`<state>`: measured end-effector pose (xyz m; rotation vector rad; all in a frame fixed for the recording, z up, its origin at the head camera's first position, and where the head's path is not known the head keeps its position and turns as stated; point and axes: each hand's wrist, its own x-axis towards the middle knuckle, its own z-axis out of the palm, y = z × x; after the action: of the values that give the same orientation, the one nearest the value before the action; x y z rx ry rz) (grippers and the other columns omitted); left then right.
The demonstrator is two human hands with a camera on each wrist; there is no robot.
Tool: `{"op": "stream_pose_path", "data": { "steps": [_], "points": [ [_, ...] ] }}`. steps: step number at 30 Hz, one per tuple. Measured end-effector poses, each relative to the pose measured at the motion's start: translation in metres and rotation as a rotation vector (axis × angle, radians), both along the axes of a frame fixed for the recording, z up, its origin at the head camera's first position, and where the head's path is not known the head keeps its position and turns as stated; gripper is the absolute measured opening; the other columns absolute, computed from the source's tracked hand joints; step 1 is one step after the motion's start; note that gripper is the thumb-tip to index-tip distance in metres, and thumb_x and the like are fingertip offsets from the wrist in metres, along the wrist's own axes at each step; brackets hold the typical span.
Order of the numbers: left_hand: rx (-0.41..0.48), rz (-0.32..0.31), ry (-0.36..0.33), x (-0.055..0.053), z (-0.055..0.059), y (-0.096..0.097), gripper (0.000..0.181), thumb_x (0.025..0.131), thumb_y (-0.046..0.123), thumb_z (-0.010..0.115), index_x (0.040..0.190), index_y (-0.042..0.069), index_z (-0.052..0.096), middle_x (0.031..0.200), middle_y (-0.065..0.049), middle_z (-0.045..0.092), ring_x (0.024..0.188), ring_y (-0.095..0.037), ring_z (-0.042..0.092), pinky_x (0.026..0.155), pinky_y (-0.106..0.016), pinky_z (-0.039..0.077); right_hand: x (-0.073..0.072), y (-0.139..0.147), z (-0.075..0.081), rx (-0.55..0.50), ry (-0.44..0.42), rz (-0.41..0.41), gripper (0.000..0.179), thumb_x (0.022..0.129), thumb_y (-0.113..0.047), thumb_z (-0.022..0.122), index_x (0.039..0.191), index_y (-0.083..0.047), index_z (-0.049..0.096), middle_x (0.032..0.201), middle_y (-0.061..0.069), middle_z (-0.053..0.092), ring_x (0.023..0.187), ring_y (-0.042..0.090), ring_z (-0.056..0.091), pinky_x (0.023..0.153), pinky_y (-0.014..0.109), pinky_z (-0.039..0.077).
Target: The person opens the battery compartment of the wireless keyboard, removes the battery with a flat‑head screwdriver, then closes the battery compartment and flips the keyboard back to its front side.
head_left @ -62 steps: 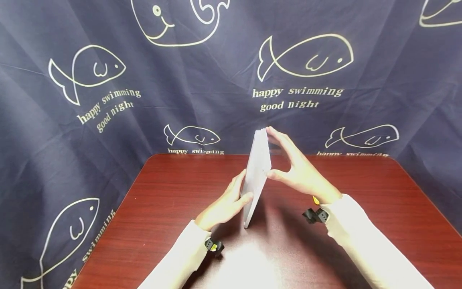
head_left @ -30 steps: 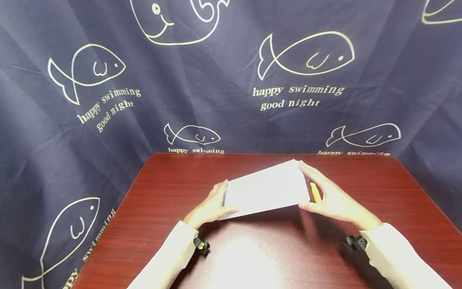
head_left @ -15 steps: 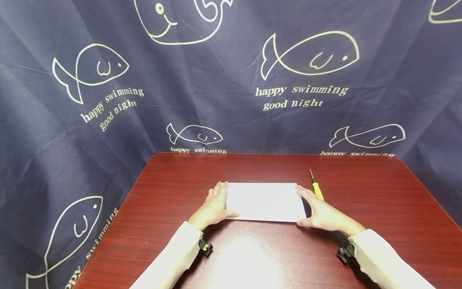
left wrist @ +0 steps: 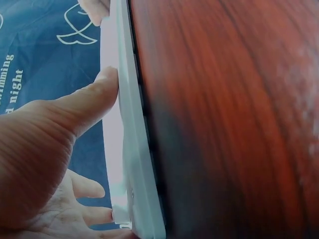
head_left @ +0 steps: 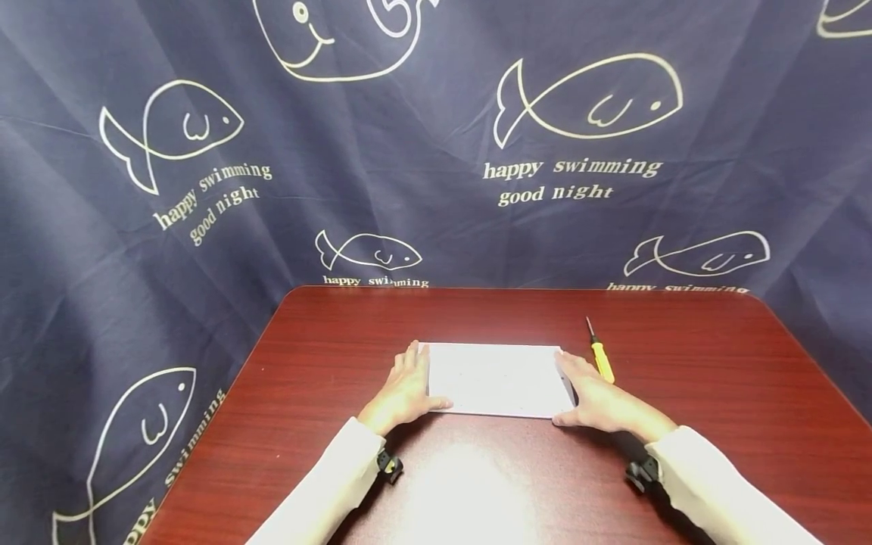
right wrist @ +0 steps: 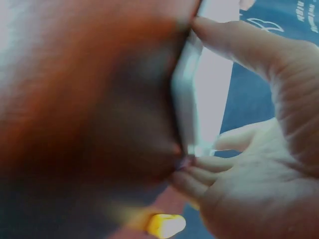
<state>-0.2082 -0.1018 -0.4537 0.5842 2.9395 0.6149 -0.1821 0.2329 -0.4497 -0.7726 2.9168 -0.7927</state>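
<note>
Left hand (head_left: 402, 392) and right hand (head_left: 606, 399) grip opposite ends of the white rectangular panel (head_left: 500, 380) between them, apparently positioning it; the next move likely calls for freeing the right, nearest the yellow screwdriver (head_left: 602, 360)

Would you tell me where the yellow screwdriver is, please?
In the head view, the yellow screwdriver lies right of centre on the table, beyond the right hand.

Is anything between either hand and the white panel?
Nothing visible: the left hand and right hand touch the white panel directly at opposite ends. The yellow screwdriver lies beyond the right hand, not between.
</note>
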Motion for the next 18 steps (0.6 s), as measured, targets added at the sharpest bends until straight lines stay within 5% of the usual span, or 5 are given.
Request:
{"op": "stream_pose_path", "data": {
  "steps": [6, 12, 18],
  "points": [
    [0.001, 0.01, -0.008, -0.004, -0.001, -0.005, 0.109, 0.069, 0.044, 0.082, 0.145, -0.008, 0.022, 0.15, -0.027, 0.016, 0.134, -0.044, 0.023, 0.107, -0.047, 0.025, -0.021, -0.008, 0.013, -0.045, 0.092, -0.093, 0.063, 0.068, -0.015, 0.083, 0.12, 0.008, 0.056, 0.11, 0.024, 0.055, 0.101, 0.04, 0.05, 0.083, 0.053, 0.04],
    [0.012, 0.019, -0.054, -0.006, -0.001, -0.007, 0.11, 0.07, 0.044, 0.081, 0.146, -0.008, 0.019, 0.152, -0.025, 0.011, 0.136, -0.043, 0.02, 0.108, -0.045, 0.024, -0.052, -0.017, 0.018, -0.06, 0.054, -0.056, 0.034, 0.073, 0.001, 0.074, 0.106, 0.002, 0.066, 0.091, 0.011, 0.062, 0.086, 0.03, 0.058, 0.076, 0.046, 0.046],
    [0.004, 0.02, -0.05, -0.005, 0.0, -0.007, 0.11, 0.07, 0.045, 0.081, 0.146, -0.008, 0.021, 0.152, -0.025, 0.011, 0.136, -0.043, 0.019, 0.108, -0.045, 0.023, -0.066, -0.026, 0.015, -0.05, 0.049, -0.042, 0.022, 0.072, 0.006, 0.069, 0.092, -0.002, 0.069, 0.078, 0.003, 0.062, 0.076, 0.021, 0.058, 0.072, 0.041, 0.046]
  ]
}}
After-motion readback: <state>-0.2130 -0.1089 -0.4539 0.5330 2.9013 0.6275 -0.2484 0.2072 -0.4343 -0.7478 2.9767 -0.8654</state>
